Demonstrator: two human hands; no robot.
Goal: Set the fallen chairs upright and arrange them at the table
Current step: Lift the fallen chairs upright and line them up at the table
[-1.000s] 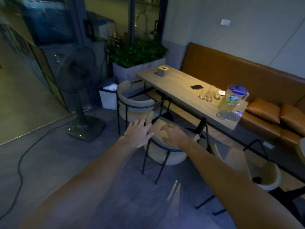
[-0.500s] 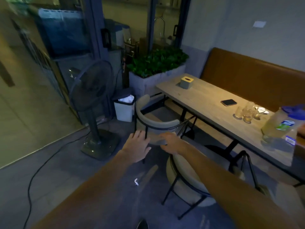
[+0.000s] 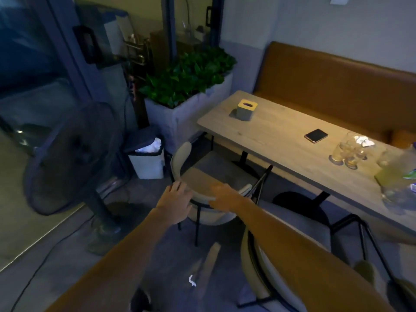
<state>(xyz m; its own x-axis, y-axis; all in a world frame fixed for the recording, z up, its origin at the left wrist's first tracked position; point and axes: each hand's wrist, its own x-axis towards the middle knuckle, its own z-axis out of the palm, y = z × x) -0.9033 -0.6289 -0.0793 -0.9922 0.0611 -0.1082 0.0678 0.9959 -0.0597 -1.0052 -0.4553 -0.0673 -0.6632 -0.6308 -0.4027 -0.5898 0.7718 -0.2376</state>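
Observation:
Two beige chairs with black metal frames stand upright along the near side of the wooden table [image 3: 270, 136]. The far chair [image 3: 180, 158] faces the table, its curved backrest towards me. My left hand [image 3: 175, 199] touches the left part of that backrest with its fingers stretched out. On the backrest's top edge lies my right hand [image 3: 225, 195], fingers curled over the rim. The near chair [image 3: 249, 266] stands under my right forearm, partly hidden by it.
A standing fan [image 3: 72, 158] is at the left, its cable [image 3: 33, 278] trailing over the floor. A bin [image 3: 147, 163] and a planter [image 3: 189, 113] stand behind the far chair. The table carries a tissue box [image 3: 247, 109], phone [image 3: 315, 135], glasses [image 3: 349, 152] and pitcher [image 3: 396, 176].
Both hands left the near chair's backrest and reached forward to the far chair's backrest. The view shifted left and closer to the table's far end.

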